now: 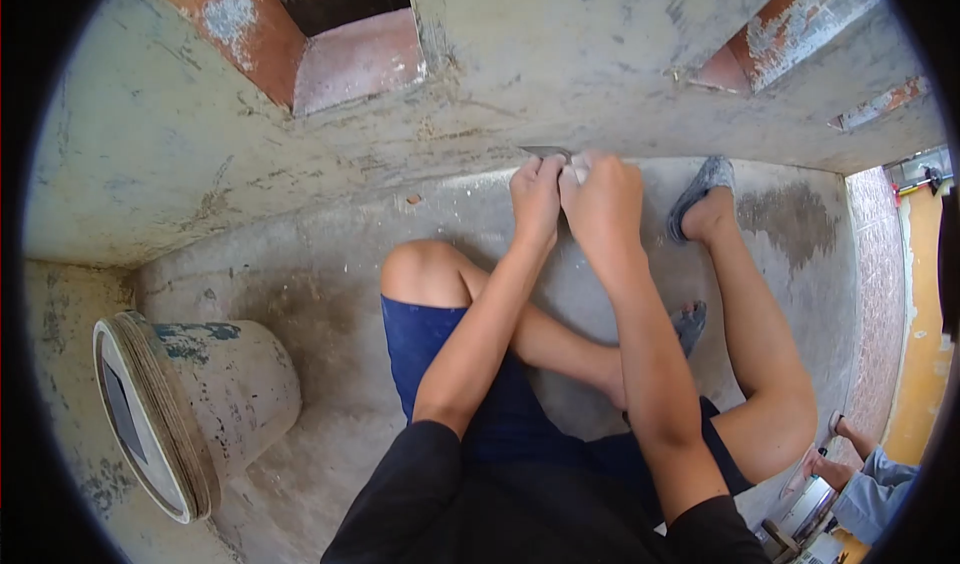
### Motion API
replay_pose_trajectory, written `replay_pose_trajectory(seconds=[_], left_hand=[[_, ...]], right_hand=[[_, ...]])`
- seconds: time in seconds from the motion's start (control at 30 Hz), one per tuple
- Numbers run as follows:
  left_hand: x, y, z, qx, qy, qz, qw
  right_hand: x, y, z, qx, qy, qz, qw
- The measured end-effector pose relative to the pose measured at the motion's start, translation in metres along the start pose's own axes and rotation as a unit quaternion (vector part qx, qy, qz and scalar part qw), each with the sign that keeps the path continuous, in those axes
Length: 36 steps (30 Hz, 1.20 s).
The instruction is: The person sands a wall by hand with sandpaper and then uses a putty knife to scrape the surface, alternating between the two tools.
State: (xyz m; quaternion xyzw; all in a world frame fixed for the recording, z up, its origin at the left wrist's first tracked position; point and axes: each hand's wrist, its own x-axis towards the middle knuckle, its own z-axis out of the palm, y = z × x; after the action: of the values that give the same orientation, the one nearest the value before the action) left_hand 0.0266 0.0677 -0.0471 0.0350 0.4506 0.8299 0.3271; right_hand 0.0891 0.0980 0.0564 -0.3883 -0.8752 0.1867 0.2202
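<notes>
And there on the left sits a paint-smeared white bucket [240, 394] — blue-green streaks on its side, wide rim facing left. Across to the far right, a pale speckled strip of floor [873, 274] runs beside a patchy yellow wall [928, 314] — and low in that corner, another person [880, 499] in light blue.

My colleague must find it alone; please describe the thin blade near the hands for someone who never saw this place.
Start at the long stained wall and go down to its foot, where the left hand and right hand meet. There the thin grey blade sticks out toward the bucket side; its pointed tip sets it apart from the fingers.
</notes>
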Motion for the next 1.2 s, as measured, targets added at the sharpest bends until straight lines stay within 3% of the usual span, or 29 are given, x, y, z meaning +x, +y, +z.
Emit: replay_pose_trajectory(seconds=[0.1,0.2,0.27,0.33,0.43,0.5,0.53,0.6,0.7,0.9,1.0,1.1,1.2], left_hand=[[-0.019,0.003,-0.002,-0.025,0.014,-0.026,0.999],[-0.004,-0.001,0.004,-0.002,-0.029,-0.03,0.999],[-0.011,-0.002,0.02,-0.025,-0.06,-0.029,0.997],[-0.011,-0.01,0.012,0.027,-0.081,-0.026,0.996],[-0.006,-0.016,0.026,-0.063,-0.101,-0.035,0.992],[-0.001,-0.02,0.024,0.029,-0.104,0.008,0.994],[-0.005,-0.027,0.019,0.03,-0.101,-0.002,0.994],[0.002,-0.03,0.022,-0.07,-0.07,-0.11,0.989],[0.004,-0.036,0.023,-0.093,-0.118,-0.064,0.987],[0.007,-0.032,0.022,-0.05,-0.107,-0.09,0.989],[0.001,-0.043,0.013,-0.058,-0.102,-0.115,0.986],[0.005,-0.041,0.018,-0.093,-0.118,-0.116,0.982],[0.008,-0.044,0.014,-0.103,-0.115,-0.136,0.979]], right_hand=[[-0.022,-0.003,-0.003,-0.022,0.012,0.013,1.0],[-0.006,0.01,-0.005,0.027,0.006,0.005,1.0],[-0.013,0.008,-0.019,-0.039,0.058,0.007,0.998],[-0.004,0.021,-0.024,-0.023,0.044,0.002,0.999],[-0.001,0.016,-0.033,-0.034,0.058,-0.013,0.998],[0.005,0.018,-0.026,-0.063,0.062,-0.02,0.996],[0.011,0.027,-0.018,-0.078,0.026,-0.007,0.997],[0.011,0.035,-0.016,-0.091,0.001,0.005,0.996],[0.012,0.03,-0.014,-0.061,0.027,0.006,0.998],[0.004,0.033,-0.008,-0.02,0.045,0.043,0.998],[-0.005,0.034,-0.006,-0.099,0.069,0.042,0.992],[0.006,0.034,-0.009,-0.042,0.011,0.057,0.997],[-0.004,0.034,-0.002,-0.081,0.063,0.062,0.993]])
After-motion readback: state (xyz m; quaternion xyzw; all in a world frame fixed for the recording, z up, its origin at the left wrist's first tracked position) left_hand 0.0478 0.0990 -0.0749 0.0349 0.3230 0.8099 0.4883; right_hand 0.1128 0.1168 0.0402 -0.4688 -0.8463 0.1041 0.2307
